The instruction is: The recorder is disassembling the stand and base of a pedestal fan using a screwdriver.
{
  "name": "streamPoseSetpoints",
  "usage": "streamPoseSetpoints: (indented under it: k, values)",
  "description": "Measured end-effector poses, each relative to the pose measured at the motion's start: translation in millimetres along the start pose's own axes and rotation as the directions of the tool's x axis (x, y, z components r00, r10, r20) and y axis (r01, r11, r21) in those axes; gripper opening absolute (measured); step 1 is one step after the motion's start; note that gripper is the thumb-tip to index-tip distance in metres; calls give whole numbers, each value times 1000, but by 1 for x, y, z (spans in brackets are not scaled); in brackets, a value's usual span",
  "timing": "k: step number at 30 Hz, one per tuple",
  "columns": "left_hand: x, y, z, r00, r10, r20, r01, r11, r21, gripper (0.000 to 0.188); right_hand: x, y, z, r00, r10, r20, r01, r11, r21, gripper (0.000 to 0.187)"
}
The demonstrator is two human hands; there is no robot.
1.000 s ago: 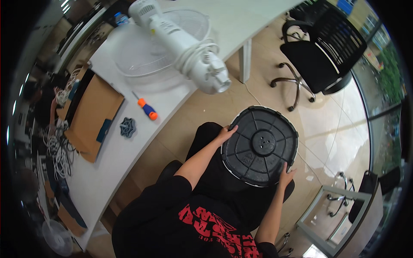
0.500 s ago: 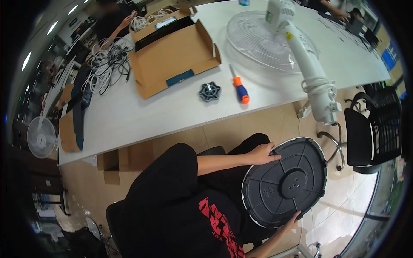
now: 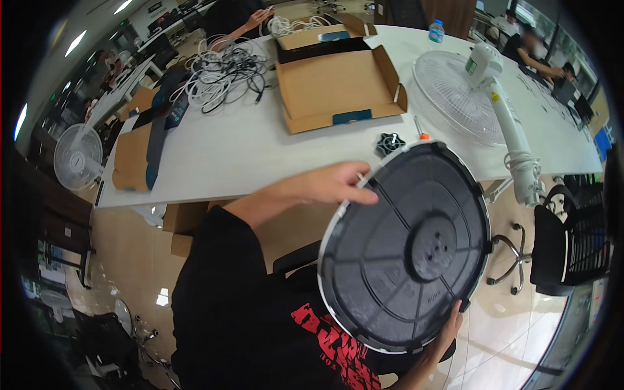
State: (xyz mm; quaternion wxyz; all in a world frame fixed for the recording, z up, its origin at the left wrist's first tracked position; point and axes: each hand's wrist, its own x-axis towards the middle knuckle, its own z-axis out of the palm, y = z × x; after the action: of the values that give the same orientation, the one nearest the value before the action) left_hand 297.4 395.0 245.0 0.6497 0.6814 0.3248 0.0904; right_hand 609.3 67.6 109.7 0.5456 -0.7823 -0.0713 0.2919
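Because my left hand (image 3: 335,183) and right hand (image 3: 448,331), both half-curled, grip only the edge of this black disc (image 3: 400,260), a slip could knock the knob (image 3: 390,143) beyond it.

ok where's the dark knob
In the head view, the dark knob is right of centre on the white table, just left of the screwdriver, beyond the black disc.

Base (image 3: 364,260) between the hands (image 3: 338,183)
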Motion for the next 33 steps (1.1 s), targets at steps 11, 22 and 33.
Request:
streamPoseSetpoints:
  k: [11,22,33]
  values:
    - [-203,-68,-112,813,-160,-560,-116,898,-425,61,-79,-76,173,674,-375,636,353,921,168,38]
    - [-341,-177,-142,343,-383,-857,-149,879,-453,65,-142,-76,316,190,-313,931,153,946,286,62]
    - [-357,-213,-148,243,-429,-870,-197,856,-478,66,-143,-64,343,-46,-285,958,258,923,286,113]
